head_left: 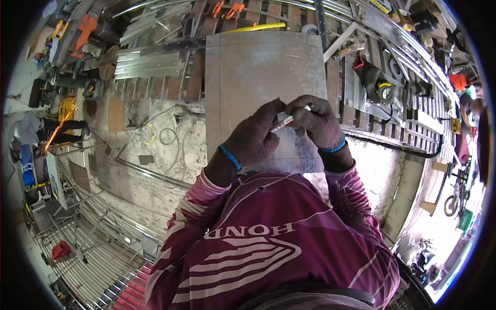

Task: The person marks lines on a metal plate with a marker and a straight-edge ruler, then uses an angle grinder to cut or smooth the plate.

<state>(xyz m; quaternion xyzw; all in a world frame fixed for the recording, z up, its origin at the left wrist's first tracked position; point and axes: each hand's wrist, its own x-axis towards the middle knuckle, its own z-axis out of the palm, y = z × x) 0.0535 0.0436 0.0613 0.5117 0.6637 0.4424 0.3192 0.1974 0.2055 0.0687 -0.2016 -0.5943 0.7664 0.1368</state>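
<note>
Both of my hands wear dark knitted gloves with blue cuffs and meet over the near part of a flat grey metal sheet (263,67). My left hand (249,133) is closed on a slim white pen-like stick with red print (283,123), which slants up towards the other hand. My right hand (316,123) has its fingers curled at the stick's upper end. A small pale tip shows between those fingers, and I cannot tell whether it belongs to the same stick.
Metal strips (147,67) lie on the slatted bench, left of the sheet. A yellow strip (256,27) and orange clamps (234,10) are beyond it. To the right sits a tape measure (385,93). At far left, orange sparks (61,126) fly near another person (64,132).
</note>
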